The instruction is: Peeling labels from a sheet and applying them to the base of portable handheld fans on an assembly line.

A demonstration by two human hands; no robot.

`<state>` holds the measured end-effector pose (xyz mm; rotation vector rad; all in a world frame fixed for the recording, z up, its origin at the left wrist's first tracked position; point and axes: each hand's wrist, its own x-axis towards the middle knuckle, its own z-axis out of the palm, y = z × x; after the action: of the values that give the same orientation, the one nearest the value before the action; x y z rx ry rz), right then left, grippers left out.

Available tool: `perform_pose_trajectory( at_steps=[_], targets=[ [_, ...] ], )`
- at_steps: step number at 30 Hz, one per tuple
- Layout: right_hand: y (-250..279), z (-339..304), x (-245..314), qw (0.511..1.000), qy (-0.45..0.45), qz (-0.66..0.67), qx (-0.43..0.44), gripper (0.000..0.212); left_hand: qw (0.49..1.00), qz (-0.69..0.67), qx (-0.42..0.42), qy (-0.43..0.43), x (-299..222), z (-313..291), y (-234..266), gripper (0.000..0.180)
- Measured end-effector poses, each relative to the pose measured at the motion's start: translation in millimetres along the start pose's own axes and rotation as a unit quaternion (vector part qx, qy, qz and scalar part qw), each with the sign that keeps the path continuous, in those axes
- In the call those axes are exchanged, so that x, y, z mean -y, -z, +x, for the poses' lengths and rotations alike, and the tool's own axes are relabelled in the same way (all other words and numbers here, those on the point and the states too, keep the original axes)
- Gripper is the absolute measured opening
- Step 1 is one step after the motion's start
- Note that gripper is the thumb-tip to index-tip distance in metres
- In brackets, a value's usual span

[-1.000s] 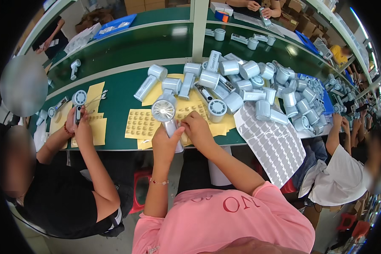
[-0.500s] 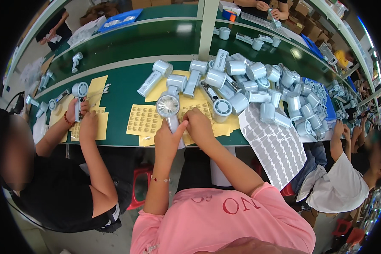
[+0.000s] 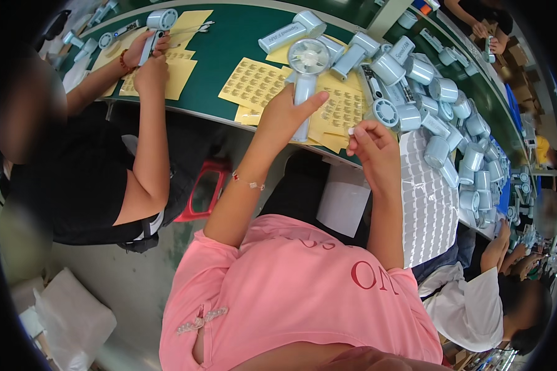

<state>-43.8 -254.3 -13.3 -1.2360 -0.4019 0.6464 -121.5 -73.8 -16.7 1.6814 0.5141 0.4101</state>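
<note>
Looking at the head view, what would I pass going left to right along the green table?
Co-worker's handheld fan → yellow sticker sheet → left hand holding a pale blue handheld fan → right hand pinching a small sticker → pile of fans → white sticker sheet hanging off the table edge.

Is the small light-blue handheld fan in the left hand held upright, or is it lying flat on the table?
Upright. The left hand grips the light-blue handheld fan by its handle, round head on top, above the yellow sticker sheets.
</note>
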Motion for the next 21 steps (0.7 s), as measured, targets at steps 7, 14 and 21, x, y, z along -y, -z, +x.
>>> perform_pose_trajectory(
  at_steps=[7,14,21],
  targets=[
    [-9.8,-40.5,28.5,0.999,0.010,-0.024,0.028,0.011,0.895,-0.410,0.146,0.098,-9.1,-20.5,-7.7,0.071],
    [-9.0,-67.3,34.1,0.998,-0.011,-0.020,0.066,0.008,0.883,-0.428,0.191,0.043,-1.0,-35.4,-22.2,0.084],
    [-10.7,-77.3,37.6,0.990,0.065,-0.001,0.128,0.007,0.881,-0.424,0.208,0.033,-20.9,-57.2,-36.7,0.088]
  ],
)
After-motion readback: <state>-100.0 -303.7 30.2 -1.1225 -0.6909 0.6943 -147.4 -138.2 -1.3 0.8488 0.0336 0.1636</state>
